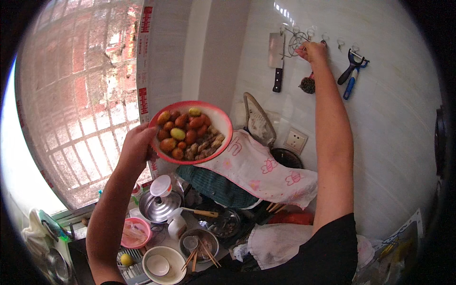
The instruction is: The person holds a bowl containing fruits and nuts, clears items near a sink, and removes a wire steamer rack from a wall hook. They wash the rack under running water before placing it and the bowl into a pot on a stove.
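My left hand [137,142] grips the left rim of a red-rimmed white bowl [226,128], held up and tilted towards me. Inside it lie small reddish-brown and yellow-green fruits [190,136], possibly jujubes, beside what look like unshelled peanuts [203,149]. High on the tiled wall, my right hand [314,52] has its fingertips on a round wire rack [296,43] at the row of clear hooks. Just left of that rack hangs a cleaver [276,53] with a black handle. A scrubbing brush [307,84] hangs below my right wrist, partly hidden by the forearm.
Two peelers [352,76] hang farther right. A pink-patterned cloth [270,169] drapes over dark green fabric. Below stand a lidded steel pot [160,206], a pink basin [149,228], a cream bowl [172,262] and a steel pot with chopsticks [213,237]. A barred window [85,107] fills the left.
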A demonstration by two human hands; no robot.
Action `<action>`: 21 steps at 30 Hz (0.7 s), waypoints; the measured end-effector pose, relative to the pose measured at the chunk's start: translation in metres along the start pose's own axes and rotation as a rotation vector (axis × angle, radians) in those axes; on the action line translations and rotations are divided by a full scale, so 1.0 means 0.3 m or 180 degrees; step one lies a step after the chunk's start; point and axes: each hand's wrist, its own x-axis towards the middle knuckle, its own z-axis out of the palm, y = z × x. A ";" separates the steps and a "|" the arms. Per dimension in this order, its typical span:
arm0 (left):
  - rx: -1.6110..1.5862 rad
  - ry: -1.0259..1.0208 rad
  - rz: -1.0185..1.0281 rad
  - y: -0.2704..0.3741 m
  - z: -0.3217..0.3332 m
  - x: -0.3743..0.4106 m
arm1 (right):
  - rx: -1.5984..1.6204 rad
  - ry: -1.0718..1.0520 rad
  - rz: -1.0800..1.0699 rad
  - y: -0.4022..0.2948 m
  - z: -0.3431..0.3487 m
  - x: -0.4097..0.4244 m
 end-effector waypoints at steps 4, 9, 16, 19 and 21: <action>-0.0047 -0.0115 0.0161 0.075 0.082 0.088 | -0.1051 0.0264 -0.0263 -0.010 0.025 -0.014; -0.0044 -0.0273 0.0273 0.162 0.178 0.146 | -0.2865 0.0286 -0.0839 0.043 -0.044 0.128; -0.0046 -0.0193 0.0134 0.150 0.222 0.158 | -0.3839 0.0721 -0.1191 -0.048 0.017 0.004; -0.0064 -0.0204 0.0131 0.119 0.222 0.152 | -0.3901 0.0708 -0.1058 -0.037 0.009 0.031; -0.0066 -0.0184 0.0149 0.108 0.206 0.150 | -0.3972 0.0648 -0.1159 -0.015 0.001 0.048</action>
